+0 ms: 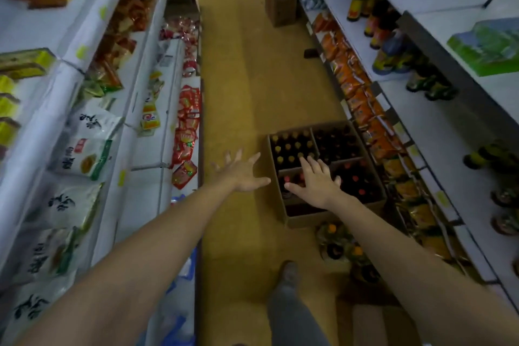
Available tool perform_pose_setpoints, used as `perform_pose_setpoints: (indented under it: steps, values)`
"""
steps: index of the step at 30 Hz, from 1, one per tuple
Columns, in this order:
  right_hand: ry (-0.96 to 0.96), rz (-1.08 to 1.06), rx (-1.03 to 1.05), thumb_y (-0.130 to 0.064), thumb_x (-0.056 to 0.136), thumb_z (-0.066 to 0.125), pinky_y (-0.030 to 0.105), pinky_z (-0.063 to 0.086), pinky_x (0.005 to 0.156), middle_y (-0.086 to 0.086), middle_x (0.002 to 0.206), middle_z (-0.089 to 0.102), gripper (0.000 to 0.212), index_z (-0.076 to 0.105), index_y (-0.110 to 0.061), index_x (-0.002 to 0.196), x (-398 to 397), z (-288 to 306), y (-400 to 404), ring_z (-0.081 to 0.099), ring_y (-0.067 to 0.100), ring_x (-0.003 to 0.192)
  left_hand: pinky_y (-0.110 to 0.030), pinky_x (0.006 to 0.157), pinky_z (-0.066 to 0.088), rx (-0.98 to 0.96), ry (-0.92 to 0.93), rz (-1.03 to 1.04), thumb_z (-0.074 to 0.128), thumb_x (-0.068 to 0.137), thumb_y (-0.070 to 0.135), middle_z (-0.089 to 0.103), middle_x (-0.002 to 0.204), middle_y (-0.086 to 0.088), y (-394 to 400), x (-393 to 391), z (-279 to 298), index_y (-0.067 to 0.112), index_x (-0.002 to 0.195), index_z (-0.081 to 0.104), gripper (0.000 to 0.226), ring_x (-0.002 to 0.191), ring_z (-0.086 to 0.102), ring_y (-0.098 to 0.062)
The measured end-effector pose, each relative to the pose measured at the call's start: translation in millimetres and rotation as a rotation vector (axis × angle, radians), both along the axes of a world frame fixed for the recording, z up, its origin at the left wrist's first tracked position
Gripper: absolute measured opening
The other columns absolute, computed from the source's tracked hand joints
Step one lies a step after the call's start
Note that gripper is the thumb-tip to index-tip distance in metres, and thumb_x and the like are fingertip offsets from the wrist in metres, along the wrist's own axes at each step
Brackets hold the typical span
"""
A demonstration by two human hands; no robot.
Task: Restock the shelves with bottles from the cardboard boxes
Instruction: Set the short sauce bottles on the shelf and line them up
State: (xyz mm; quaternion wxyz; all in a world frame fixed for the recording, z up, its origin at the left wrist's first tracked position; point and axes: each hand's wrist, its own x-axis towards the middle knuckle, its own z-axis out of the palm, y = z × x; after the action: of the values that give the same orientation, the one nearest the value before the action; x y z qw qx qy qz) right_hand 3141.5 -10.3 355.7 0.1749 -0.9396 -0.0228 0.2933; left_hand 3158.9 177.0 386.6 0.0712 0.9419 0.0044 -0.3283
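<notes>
Both arms stretch out down the aisle, and neither hand has a bottle. The left hand [242,172] is spread wide over the floor [252,78], just beside the cardboard box [309,221]; the right hand [316,180] is fingers-splayed, hovering above the red-capped bottles [358,180]. The box sits on the floor against the right-hand shelves [438,132] and looks mostly full, yellow-capped bottles [292,149] too. Shelves show gaps, so nearly all the restocking looks left to do.

Open cardboard box [292,222] on floor; capped bottles [292,146] upright inside
</notes>
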Motion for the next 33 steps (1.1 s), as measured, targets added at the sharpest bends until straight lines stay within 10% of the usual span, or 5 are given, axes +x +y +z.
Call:
perform_pose_setpoints:
  steps: [33]
  values:
    - [0.096, -0.213, 0.039, -0.044, 0.093, 0.055, 0.043, 0.037, 0.105, 0.017, 0.147, 0.026, 0.075, 0.013, -0.027, 0.152, 212, -500, -65, 0.031, 0.035, 0.133, -0.04, 0.097, 0.045, -0.129, 0.099, -0.133, 0.057, 0.093, 0.032, 0.021, 0.146, -0.02, -101, 224, -528, 0.015, 0.146, 0.019, 0.068, 0.127, 0.039, -0.036]
